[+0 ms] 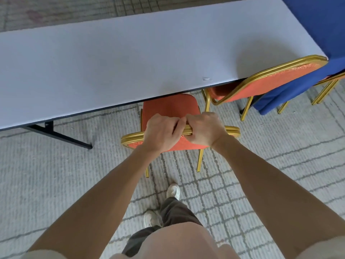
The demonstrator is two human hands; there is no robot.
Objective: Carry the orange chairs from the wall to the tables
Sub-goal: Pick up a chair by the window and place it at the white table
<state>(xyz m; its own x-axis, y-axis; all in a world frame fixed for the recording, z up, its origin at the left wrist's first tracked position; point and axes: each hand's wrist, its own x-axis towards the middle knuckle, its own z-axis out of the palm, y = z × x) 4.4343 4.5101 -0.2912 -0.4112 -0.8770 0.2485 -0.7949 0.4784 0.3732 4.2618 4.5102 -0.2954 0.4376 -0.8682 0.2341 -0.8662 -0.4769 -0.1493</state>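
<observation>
An orange chair (169,107) with a gold metal frame stands on the carpet, the front of its seat under the edge of a long white table (130,62). My left hand (160,130) and my right hand (204,128) grip the top rail of its backrest side by side, fingers curled over the gold rim. A second orange chair (268,83) stands to the right, pushed in at the same table.
The table's black folding leg (59,136) stands on the carpet at the left. A blue-clothed table (317,25) is at the right, with part of another gold-framed chair (328,86) beside it. My feet are on the grey patterned carpet (56,184) behind the chair.
</observation>
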